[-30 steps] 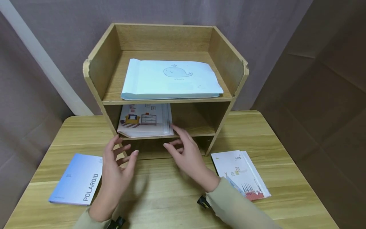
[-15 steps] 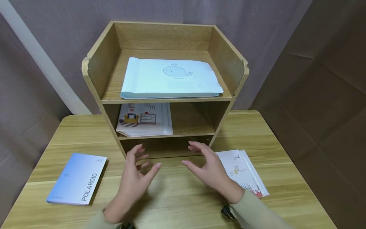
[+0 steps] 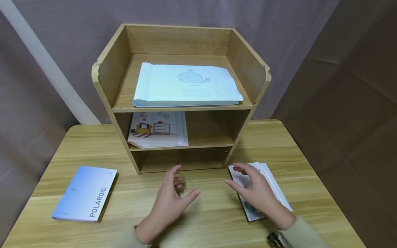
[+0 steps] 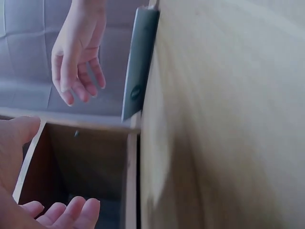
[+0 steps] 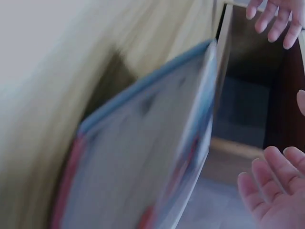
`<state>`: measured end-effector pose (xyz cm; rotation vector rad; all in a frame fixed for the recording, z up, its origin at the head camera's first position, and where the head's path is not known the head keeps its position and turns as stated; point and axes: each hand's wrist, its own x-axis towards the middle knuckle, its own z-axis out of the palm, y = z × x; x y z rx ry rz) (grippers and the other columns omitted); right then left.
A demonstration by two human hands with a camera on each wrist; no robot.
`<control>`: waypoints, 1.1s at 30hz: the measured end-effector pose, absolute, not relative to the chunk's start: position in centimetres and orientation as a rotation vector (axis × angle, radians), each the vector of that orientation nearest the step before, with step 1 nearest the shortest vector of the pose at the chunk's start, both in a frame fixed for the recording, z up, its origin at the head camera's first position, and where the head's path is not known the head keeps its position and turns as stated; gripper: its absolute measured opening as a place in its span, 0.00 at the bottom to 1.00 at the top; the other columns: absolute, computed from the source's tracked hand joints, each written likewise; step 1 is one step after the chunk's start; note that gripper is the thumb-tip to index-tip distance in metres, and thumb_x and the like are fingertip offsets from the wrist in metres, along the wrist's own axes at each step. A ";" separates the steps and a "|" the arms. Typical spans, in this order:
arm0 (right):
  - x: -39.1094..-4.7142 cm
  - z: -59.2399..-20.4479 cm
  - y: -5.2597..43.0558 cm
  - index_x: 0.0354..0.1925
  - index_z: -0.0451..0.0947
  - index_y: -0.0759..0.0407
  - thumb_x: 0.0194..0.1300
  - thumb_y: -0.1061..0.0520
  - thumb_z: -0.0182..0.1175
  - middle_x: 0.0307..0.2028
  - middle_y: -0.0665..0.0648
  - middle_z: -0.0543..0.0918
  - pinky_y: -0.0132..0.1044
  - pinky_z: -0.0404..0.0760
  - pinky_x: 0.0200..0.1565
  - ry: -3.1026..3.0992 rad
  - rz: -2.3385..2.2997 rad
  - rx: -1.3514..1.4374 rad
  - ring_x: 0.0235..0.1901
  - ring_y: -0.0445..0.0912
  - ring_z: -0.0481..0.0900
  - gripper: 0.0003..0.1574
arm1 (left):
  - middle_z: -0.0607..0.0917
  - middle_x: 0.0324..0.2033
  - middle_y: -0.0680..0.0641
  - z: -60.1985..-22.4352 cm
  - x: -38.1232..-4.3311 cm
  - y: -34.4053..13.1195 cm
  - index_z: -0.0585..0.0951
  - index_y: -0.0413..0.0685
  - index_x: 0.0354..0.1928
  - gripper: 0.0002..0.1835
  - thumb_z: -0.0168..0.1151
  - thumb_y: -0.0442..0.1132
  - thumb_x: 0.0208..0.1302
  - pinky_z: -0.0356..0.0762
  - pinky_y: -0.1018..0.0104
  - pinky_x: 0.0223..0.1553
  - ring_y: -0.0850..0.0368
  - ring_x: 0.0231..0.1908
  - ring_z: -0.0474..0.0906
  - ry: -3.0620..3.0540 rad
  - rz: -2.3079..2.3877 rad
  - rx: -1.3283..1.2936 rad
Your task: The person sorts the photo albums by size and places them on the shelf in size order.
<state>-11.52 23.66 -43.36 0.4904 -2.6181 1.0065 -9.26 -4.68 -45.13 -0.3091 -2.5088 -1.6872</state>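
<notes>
My left hand (image 3: 170,205) hovers over the table in front of the shelf, fingers loosely bent and holding nothing. Above the white illustrated book (image 3: 274,179) on the right is my right hand (image 3: 258,189), thumb and fingers spread apart with nothing between them; it covers part of the cover. In the right wrist view this book (image 5: 143,143) shows large beside the right hand (image 5: 281,195). The left wrist view shows it edge-on as a thin book (image 4: 139,62). A blue book (image 3: 85,193) marked POLAROID lies flat at the left.
A wooden shelf unit (image 3: 183,109) stands at the table's back. On its top level lies a pale blue whale book (image 3: 189,88). The middle level holds a book with furniture drawings (image 3: 158,129) at the left. Curtains hang behind the wooden table (image 3: 198,227).
Both hands have drawn back from the shelf and moved right. My right hand has gone from beside the middle-level book to above the white book on the right.
</notes>
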 end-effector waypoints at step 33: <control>-11.8 -45.6 33.8 0.54 0.60 0.85 0.57 0.31 0.65 0.36 0.71 0.77 0.43 0.80 0.33 -3.165 0.935 -0.288 0.33 0.52 0.77 0.60 | 0.69 0.58 0.43 -49.2 -9.8 6.1 0.57 0.42 0.72 0.51 0.76 0.46 0.51 0.80 0.70 0.42 0.53 0.49 0.78 -2.487 -2.437 -0.333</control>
